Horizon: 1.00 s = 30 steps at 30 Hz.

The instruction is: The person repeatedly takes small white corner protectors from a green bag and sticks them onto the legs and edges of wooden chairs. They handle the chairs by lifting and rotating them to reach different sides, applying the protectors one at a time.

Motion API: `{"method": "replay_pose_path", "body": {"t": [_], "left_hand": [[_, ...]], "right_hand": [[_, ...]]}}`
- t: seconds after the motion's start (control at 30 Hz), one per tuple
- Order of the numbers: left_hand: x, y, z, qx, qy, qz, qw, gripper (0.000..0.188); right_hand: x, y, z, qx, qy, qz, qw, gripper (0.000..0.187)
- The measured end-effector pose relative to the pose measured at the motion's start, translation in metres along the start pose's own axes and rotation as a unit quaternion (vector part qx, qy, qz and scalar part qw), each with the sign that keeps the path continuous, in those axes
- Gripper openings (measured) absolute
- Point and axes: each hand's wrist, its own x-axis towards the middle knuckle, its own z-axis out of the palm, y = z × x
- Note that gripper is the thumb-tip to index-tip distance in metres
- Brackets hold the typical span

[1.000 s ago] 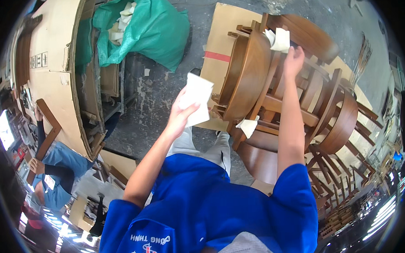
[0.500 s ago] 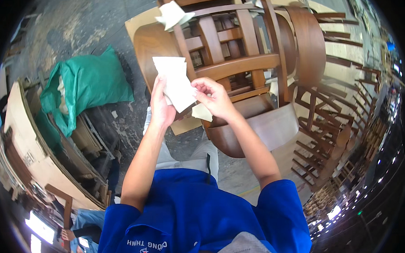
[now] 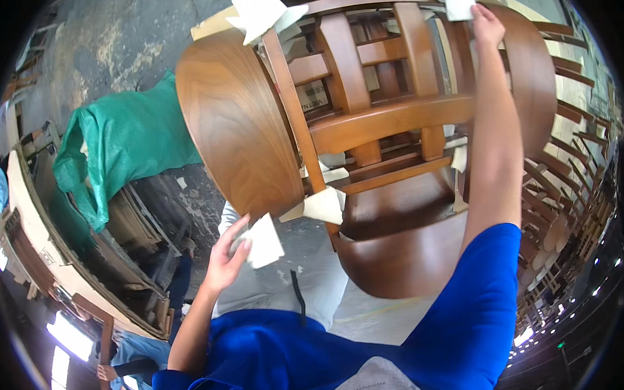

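Note:
My left hand (image 3: pixel 228 258) is closed on a small stack of white sheets (image 3: pixel 264 242), held low beside the chairs. Stretched out to the far right, my right hand (image 3: pixel 488 28) pinches one white sheet (image 3: pixel 459 1) at the far corner of a stack of brown wooden chairs (image 3: pixel 392 123). Whether the sheets are foam or paper I cannot tell. A folded white sheet (image 3: pixel 257 11) drapes over the stack's far left corner. Another white sheet (image 3: pixel 325 205) sits at the near left corner, in front of my left hand. Curved wooden seats (image 3: pixel 237 122) surround the chair frames.
A green sack (image 3: pixel 131 132) lies to the left, with cardboard (image 3: pixel 45 225) around a bin-like stand below it. Many chairs with upturned legs (image 3: pixel 563 110) stand along the right. Another person's hand (image 3: pixel 106 372) holds a wooden piece (image 3: pixel 105 333) at lower left.
My hands have moved apart: the right reached far right with one sheet, the left drew back nearer with the stack. A sheet now sits on the near left corner. The chairs appear closer.

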Motion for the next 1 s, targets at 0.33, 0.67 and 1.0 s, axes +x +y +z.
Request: {"method": "replay_pose_path", "body": {"t": [0.33, 0.67, 1.0], "left_hand": [[-0.01, -0.032, 0.016, -0.039, -0.105, -0.08, 0.99, 0.043], [0.046, 0.06, 0.068, -0.175, -0.016, 0.069, 0.982, 0.057], [0.086, 0.148, 0.181, -0.225, -0.062, 0.085, 0.969, 0.062]], "right_hand": [[0.014, -0.01, 0.02, -0.22, 0.069, -0.076, 0.97, 0.044], [-0.275, -0.108, -0.035, 0.067, -0.426, -0.003, 0.902, 0.02], [-0.4, -0.156, -0.163, 0.064, -0.422, 0.053, 0.903, 0.025]]}}
